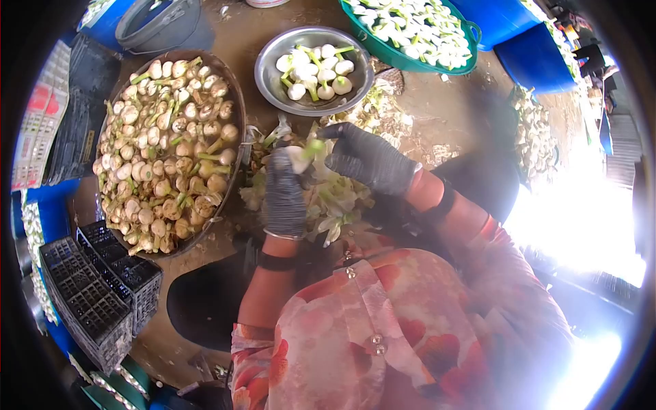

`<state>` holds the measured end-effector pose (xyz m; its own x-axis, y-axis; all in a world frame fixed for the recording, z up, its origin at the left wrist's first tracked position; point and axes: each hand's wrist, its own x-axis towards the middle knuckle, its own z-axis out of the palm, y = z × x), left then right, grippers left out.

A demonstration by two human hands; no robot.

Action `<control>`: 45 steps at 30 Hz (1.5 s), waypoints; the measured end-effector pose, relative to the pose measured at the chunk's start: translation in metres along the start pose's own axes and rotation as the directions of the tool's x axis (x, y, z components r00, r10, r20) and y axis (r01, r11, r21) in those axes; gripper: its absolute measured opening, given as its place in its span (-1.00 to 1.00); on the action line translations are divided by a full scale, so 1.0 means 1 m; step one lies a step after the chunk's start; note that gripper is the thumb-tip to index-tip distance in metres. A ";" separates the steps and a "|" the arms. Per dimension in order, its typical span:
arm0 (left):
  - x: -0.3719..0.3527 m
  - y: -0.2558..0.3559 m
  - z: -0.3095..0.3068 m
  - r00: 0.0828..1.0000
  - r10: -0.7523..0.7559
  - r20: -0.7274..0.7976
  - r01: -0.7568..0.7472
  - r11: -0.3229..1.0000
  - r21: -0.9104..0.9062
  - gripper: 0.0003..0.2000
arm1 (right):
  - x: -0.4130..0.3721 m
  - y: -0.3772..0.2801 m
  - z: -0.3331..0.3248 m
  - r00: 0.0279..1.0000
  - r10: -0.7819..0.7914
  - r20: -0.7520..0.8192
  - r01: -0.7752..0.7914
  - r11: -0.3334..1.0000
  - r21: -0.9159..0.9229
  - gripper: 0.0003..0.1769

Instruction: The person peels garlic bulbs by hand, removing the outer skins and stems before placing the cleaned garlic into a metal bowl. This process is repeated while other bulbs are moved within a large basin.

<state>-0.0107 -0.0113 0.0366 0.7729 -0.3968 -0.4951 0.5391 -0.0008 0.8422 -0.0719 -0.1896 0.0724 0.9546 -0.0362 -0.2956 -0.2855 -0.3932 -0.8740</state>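
bulb (298,158), pale and rounded, held in closed left hand (283,195); wrinkly-gloved right hand (374,158), grip partly open.

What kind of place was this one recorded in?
Probably a garlic or onion peeling work area: a wide basket of untrimmed bulbs, a metal bowl of cleaned white ones, and peelings heaped on the floor.

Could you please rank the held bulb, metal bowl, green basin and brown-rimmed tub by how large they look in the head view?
Largest to smallest:
Brown-rimmed tub
Green basin, partly cut off by the edge
Metal bowl
Held bulb
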 end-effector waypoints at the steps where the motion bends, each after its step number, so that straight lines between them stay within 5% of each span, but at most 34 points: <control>1: -0.001 -0.007 0.001 0.999 0.040 0.020 -0.040 0.999 0.004 -0.50 | 0.000 -0.003 0.004 0.998 -0.057 -0.021 0.061 0.961 0.269 -0.53; 2: -0.001 -0.018 0.004 0.996 0.083 0.039 -0.083 0.997 0.008 -0.49 | 0.000 -0.023 0.006 0.994 -0.107 -0.034 0.110 0.983 0.147 -0.58; 5: 0.008 -0.032 0.008 0.972 0.217 -0.092 -0.209 0.974 0.089 -0.51 | 0.027 -0.032 0.001 0.978 0.207 -0.022 -0.207 0.978 0.003 -0.61; 6: 0.019 -0.048 0.001 0.968 0.210 -0.138 -0.199 0.976 0.090 -0.52 | 0.047 -0.014 -0.006 0.979 0.182 -0.093 -0.188 0.980 -0.065 -0.72; 8: 0.025 -0.048 -0.008 0.964 0.160 -0.213 -0.164 0.986 -0.001 -0.55 | 0.083 0.020 -0.043 0.923 0.085 -0.376 -0.160 0.972 -0.173 -0.61; 11: 0.012 -0.021 -0.010 0.964 0.071 -0.257 -0.126 0.970 -0.207 -0.59 | 0.129 0.038 -0.124 0.540 -0.168 -0.824 -0.174 0.936 -0.305 -0.45; 13: 0.010 -0.019 -0.018 0.966 0.070 -0.249 -0.136 0.957 -0.258 -0.60 | 0.149 0.025 -0.126 0.444 -0.313 -0.839 -0.164 0.893 -0.420 -0.32; 15: 0.012 -0.019 -0.025 0.973 0.023 -0.231 -0.101 0.939 -0.330 -0.60 | 0.176 0.012 -0.092 0.739 -0.147 -0.658 -0.165 0.907 -0.388 -0.37; 17: 0.016 -0.017 -0.032 0.975 -0.009 -0.223 -0.078 0.922 -0.380 -0.60 | 0.190 -0.024 -0.017 0.890 -0.365 -0.273 0.035 0.653 -0.757 -0.50; 18: 0.016 -0.014 -0.034 0.973 -0.021 -0.230 -0.074 0.916 -0.394 -0.59 | 0.197 -0.042 0.023 0.947 -0.288 -0.145 0.156 0.802 -0.576 -0.63; 19: 0.016 -0.010 -0.037 0.970 -0.031 -0.240 -0.072 0.910 -0.409 -0.58 | 0.235 -0.030 0.055 0.924 -0.282 0.257 0.377 0.574 -0.727 -0.68; 21: 0.015 0.002 -0.043 0.953 -0.025 -0.301 -0.108 0.903 -0.416 -0.55 | 0.246 -0.036 0.114 0.914 -0.275 0.299 0.405 0.556 -0.726 -0.70; 24: 0.013 0.004 -0.054 0.915 0.025 -0.404 -0.164 0.935 -0.314 -0.47 | 0.272 -0.016 0.173 0.856 -0.387 0.342 0.471 0.313 -0.825 -0.72; 27: 0.013 0.007 -0.059 0.833 0.074 -0.549 -0.209 0.960 -0.188 -0.47 | 0.282 -0.014 0.187 0.899 -0.189 0.395 0.438 0.350 -0.828 -0.67; 31: 0.017 -0.001 -0.067 0.775 0.141 -0.616 -0.190 0.982 -0.015 -0.47 | 0.268 -0.033 0.147 0.989 -0.109 0.097 0.146 0.714 -0.685 -0.55; 33: 0.017 -0.007 -0.070 0.847 0.047 -0.530 -0.240 0.923 -0.302 -0.49 | 0.243 -0.026 0.121 0.998 -0.026 -0.054 0.017 0.987 -0.163 -0.63; 35: 0.019 -0.006 -0.068 0.935 0.030 -0.355 -0.236 0.798 -0.554 -0.46 | 0.208 -0.043 0.094 0.982 0.190 -0.009 -0.178 0.937 0.299 -0.76; 37: 0.016 -0.001 -0.064 0.988 0.092 -0.124 -0.154 0.641 -0.752 -0.39 | 0.188 -0.017 0.078 0.997 -0.046 0.060 0.050 0.997 -0.064 -0.76; 38: 0.014 -0.001 -0.060 0.991 0.111 -0.071 -0.127 0.658 -0.742 -0.41 | 0.175 -0.011 0.075 0.994 -0.072 0.076 0.078 0.993 -0.086 -0.74; 40: 0.010 -0.002 -0.051 0.988 0.148 0.034 -0.080 0.694 -0.715 -0.45 | 0.142 -0.010 0.074 0.990 0.124 0.073 -0.143 0.901 0.409 -0.72; 42: 0.006 -0.001 -0.044 0.991 0.131 0.038 -0.079 0.775 -0.627 -0.50 | 0.131 0.010 0.071 0.995 -0.094 -0.037 0.097 0.990 0.107 -0.73; 44: 0.000 0.003 -0.035 0.985 0.169 0.024 -0.126 0.814 -0.567 -0.55 | 0.099 -0.021 0.064 0.973 0.109 -0.203 -0.085 0.989 0.121 -0.73; 45: -0.003 0.008 -0.030 0.977 0.213 0.009 -0.172 0.813 -0.556 -0.57 | 0.083 -0.030 0.059 0.961 0.015 -0.277 -0.006 0.999 0.032 -0.73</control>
<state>0.0013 0.0178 0.0380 0.8669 -0.3960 -0.3029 0.4916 0.5777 0.6516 0.0104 -0.1264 0.0515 0.9362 -0.2955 -0.1901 -0.2942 -0.3637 -0.8838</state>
